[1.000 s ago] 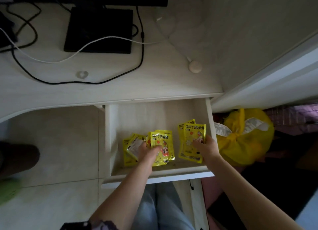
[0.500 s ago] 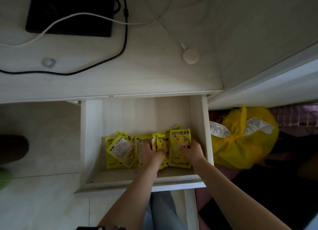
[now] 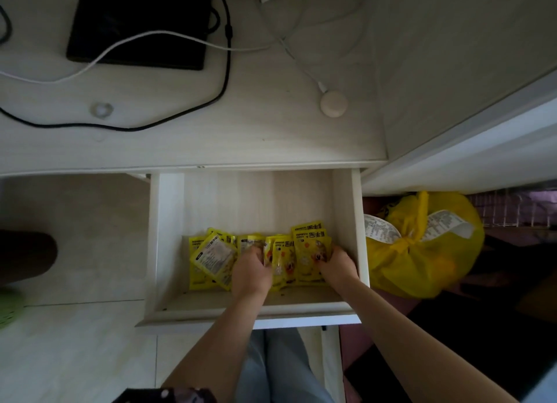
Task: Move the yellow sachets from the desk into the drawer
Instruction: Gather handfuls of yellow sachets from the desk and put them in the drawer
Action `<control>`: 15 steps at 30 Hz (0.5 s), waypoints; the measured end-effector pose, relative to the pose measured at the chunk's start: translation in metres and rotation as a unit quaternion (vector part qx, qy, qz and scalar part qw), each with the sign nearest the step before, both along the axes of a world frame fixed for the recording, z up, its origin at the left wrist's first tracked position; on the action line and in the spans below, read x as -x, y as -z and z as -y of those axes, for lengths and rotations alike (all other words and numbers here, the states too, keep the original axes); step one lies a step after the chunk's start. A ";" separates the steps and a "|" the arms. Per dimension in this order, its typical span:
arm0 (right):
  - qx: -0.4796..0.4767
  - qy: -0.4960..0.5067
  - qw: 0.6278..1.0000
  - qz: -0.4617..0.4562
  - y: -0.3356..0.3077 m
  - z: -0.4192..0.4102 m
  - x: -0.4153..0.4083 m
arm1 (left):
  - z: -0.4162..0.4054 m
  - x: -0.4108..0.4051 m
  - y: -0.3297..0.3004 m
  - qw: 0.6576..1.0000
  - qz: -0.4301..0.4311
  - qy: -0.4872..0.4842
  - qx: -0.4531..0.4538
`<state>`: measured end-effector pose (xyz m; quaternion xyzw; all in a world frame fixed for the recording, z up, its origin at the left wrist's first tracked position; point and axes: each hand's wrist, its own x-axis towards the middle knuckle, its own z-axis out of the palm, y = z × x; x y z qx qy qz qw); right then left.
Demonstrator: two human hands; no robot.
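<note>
Several yellow sachets (image 3: 211,258) lie in an overlapping row across the front half of the open white drawer (image 3: 167,237). Both my hands are down inside the drawer. My left hand (image 3: 251,271) grips the middle sachets (image 3: 283,261), fingers curled over their left edge. My right hand (image 3: 339,267) holds the right-hand stack of sachets (image 3: 310,246), fingertips curled on its right edge. The two hands bracket these packs from either side. I see no sachets on the pale desk top (image 3: 256,137).
On the desk are a black flat device (image 3: 141,23), a black cable (image 3: 224,71), a white cable (image 3: 126,42) and a round white puck (image 3: 333,103). A tied yellow plastic bag (image 3: 422,264) sits right of the drawer. My legs are below the drawer front.
My hands have drawn closer together, sliding the right stack left against the middle sachets. The view has shifted, so the drawer now sits more central.
</note>
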<state>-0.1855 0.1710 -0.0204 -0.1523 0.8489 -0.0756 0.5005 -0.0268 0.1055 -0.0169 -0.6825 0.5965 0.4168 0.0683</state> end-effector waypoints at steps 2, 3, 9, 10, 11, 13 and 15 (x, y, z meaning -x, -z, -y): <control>-0.002 -0.009 1.000 -0.008 -0.010 0.002 -0.001 | 0.004 -0.010 -0.008 1.000 0.007 -0.002 0.010; 0.002 -0.014 1.000 -0.013 -0.016 0.003 -0.001 | 0.006 -0.014 -0.011 1.000 0.007 -0.010 0.010; 0.058 -0.053 0.996 -0.032 -0.051 0.012 -0.001 | 0.014 -0.042 -0.041 0.998 -0.005 -0.059 0.026; 0.072 -0.068 0.994 -0.038 -0.058 0.015 -0.003 | 0.015 -0.047 -0.046 0.997 -0.012 -0.071 0.033; 0.085 -0.085 0.992 -0.043 -0.066 0.018 -0.005 | 0.014 -0.053 -0.052 0.996 -0.016 -0.082 0.041; 0.109 -0.119 0.986 -0.050 -0.080 0.024 -0.013 | 0.012 -0.065 -0.062 0.993 -0.016 -0.097 0.061; 0.132 -0.163 0.976 -0.054 -0.091 0.032 -0.025 | 0.007 -0.079 -0.072 0.991 -0.016 -0.101 0.086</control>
